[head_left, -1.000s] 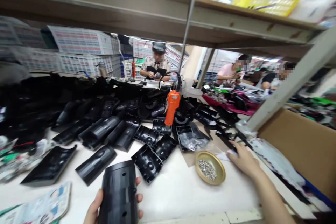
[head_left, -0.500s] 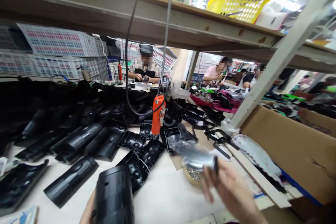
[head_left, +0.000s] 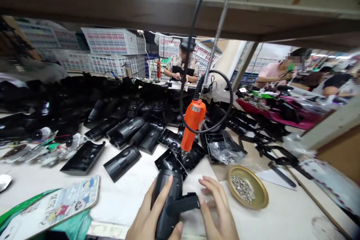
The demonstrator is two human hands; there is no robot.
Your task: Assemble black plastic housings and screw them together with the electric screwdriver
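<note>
My left hand (head_left: 147, 217) wraps round a black curved plastic housing (head_left: 167, 195) near the table's front edge. My right hand (head_left: 218, 210) is beside it with the fingers spread, its thumb against a small black handle-shaped part (head_left: 182, 204) that lies across the housing. Just beyond my hands an orange electric screwdriver (head_left: 192, 123) hangs on a cable. A brass dish of small screws (head_left: 247, 191) sits to the right of my right hand.
Many black plastic shells (head_left: 123, 135) cover the white table (head_left: 126, 198). A clear bag of screws (head_left: 223, 153) lies behind the dish. A printed card (head_left: 56, 206) lies front left. A shelf (head_left: 180, 3) runs overhead. Other people (head_left: 182, 63) work at benches behind.
My right hand came back from the right side of the table with a small black part and set it against the housing. The housing in my left hand moved towards the middle.
</note>
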